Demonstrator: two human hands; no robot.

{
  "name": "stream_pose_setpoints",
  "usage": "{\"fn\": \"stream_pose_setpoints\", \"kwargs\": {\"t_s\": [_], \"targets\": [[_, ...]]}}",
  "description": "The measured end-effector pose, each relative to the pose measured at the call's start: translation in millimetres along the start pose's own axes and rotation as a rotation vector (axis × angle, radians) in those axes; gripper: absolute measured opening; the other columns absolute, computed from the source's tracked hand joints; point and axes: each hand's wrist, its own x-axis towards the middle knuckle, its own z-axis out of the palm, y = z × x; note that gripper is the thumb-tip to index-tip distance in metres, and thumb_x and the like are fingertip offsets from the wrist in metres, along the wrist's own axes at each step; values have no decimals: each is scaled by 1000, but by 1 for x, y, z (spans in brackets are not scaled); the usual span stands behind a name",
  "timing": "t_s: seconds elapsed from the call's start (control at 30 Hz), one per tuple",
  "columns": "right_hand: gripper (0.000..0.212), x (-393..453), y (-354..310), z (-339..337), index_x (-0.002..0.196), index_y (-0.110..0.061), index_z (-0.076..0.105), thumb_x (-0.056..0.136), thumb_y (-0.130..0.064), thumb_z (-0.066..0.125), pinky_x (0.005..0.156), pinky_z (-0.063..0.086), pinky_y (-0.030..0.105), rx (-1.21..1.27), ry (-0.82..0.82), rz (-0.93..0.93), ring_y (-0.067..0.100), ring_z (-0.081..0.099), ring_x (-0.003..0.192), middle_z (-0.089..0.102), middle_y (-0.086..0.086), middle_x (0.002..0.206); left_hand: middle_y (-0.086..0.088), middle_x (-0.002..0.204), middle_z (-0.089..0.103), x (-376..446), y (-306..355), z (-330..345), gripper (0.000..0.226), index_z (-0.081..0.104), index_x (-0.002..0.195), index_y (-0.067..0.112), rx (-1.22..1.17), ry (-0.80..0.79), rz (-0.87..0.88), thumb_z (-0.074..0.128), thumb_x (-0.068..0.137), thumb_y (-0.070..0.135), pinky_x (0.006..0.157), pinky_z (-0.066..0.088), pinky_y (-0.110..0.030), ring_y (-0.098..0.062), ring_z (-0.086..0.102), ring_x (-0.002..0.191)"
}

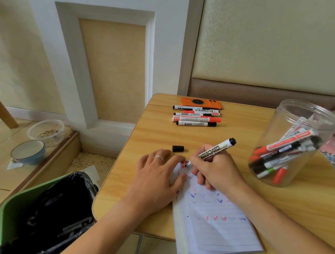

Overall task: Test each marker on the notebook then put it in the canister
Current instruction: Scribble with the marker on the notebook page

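**Q:** What does the figure show of the grip?

**A:** The right hand (213, 172) pinches a black whiteboard marker (217, 149) in a writing hold, tip down on the top edge of the notebook (215, 225), where red and black marks lie beside it. The left hand (156, 178) lies flat with straight fingers, pressing the page corner and holding nothing.

**Q:** How does the marker lie?

**A:** Its long axis slants from the tip at lower left, on the paper, up to its black butt end at upper right (that end points roughly toward the canister).

**Q:** And the relation the coming move turns on?

**A:** The clear canister (293, 141), tilted and already holding several markers, stands to the right of the writing hand, its mouth at the far upper end. The right hand is plainly the nearer of the two. The loose black cap (178, 148) lies the other way, on the table (302, 204) just beyond the left fingertips, so recapping probably calls for the left hand first.

**Q:** What remains?

**A:** A row of untested markers (196, 116) lies at the far table edge against an orange phone (202, 102), well apart from both hands
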Motion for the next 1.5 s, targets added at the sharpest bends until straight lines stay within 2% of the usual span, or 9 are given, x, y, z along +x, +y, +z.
{"fn": "stream_pose_setpoints", "kwargs": {"t_s": [0.3, 0.53, 0.67, 0.93, 1.17, 1.5], "targets": [[13, 4, 2, 0, 80, -10, 63, 91, -17, 64, 42, 38, 26, -22, 59, 43, 24, 50, 39, 69, 18, 63, 4, 152, 38, 0, 1, -1, 47, 37, 135, 52, -6, -11, 0, 21, 93, 65, 119, 13, -39, -16, 26, 145], [13, 2, 0, 0, 87, -9, 63, 95, -18, 64, 38, 35, 22, -7, 46, 33, 18, 46, 35, 66, 11, 59, 4, 152, 37, 0, 1, 0, 39, 38, 135, 50, -5, -4, 8, 29, 98, 61, 119, 12, -39, -17, 26, 145], [13, 1, -2, 0, 88, -8, 64, 96, -18, 64, 38, 37, 22, -40, 34, 34, 15, 48, 36, 66, 7, 59, 3, 152, 38, 0, 2, -1, 42, 39, 134, 50, -8, -10, 9, 24, 96, 63, 120, 13, -41, -17, 27, 145], [11, 0, 0, 0, 84, -10, 62, 93, -15, 65, 39, 36, 23, -9, 33, 35, 20, 49, 40, 66, 12, 61, 4, 150, 39, 0, 1, 0, 40, 37, 134, 50, 11, -10, 9, 26, 97, 62, 120, 15, -41, -18, 29, 143], [11, 0, -3, 1, 88, -12, 65, 96, -19, 64, 37, 34, 20, -33, 13, 21, 11, 47, 36, 66, 5, 60, 4, 149, 40, 0, 2, -1, 46, 39, 134, 48, 17, -11, 4, 21, 94, 64, 119, 17, -41, -18, 31, 142], [13, 2, 0, -1, 82, -9, 63, 92, -17, 65, 42, 39, 26, -24, 38, 46, 23, 51, 42, 68, 14, 62, 5, 150, 38, 0, 3, -3, 52, 37, 135, 49, 11, -25, 1, 15, 91, 65, 119, 16, -40, -16, 29, 143]]}}
